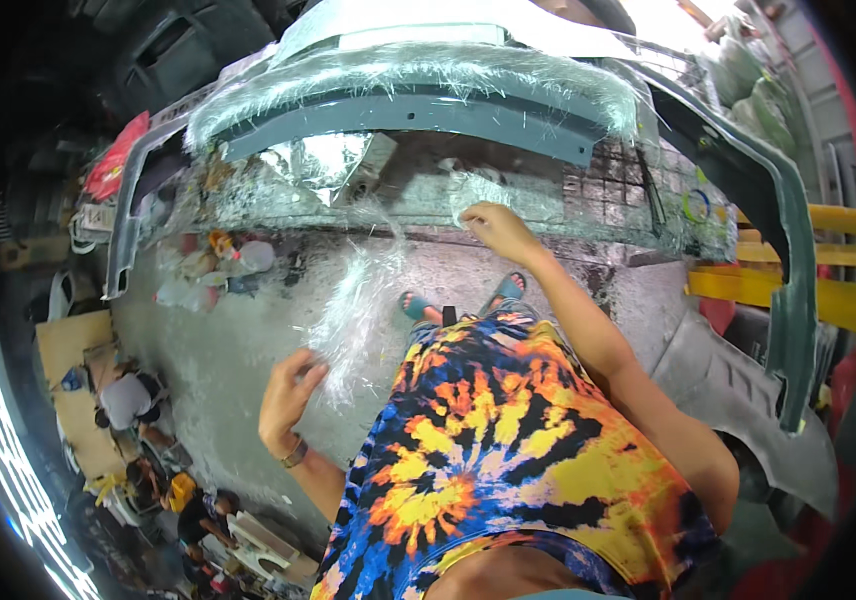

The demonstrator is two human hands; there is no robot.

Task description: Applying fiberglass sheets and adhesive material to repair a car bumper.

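Head view: fibreglass sheet (358,300) between left hand (288,395) and right hand (496,228).

1. Beyond the right hand (496,228), the panel (418,110) and its glass-fibre mat (478,190) block the way.
2. Between the left hand (286,392) and the panel hangs a fibre sheet (353,310).
3. Below and left of that hand, open floor (218,350).

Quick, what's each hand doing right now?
Left hand: closed on a wispy white sheet of glass-fibre matting.
Right hand: pressing a white fibre patch onto the grey moulded panel.
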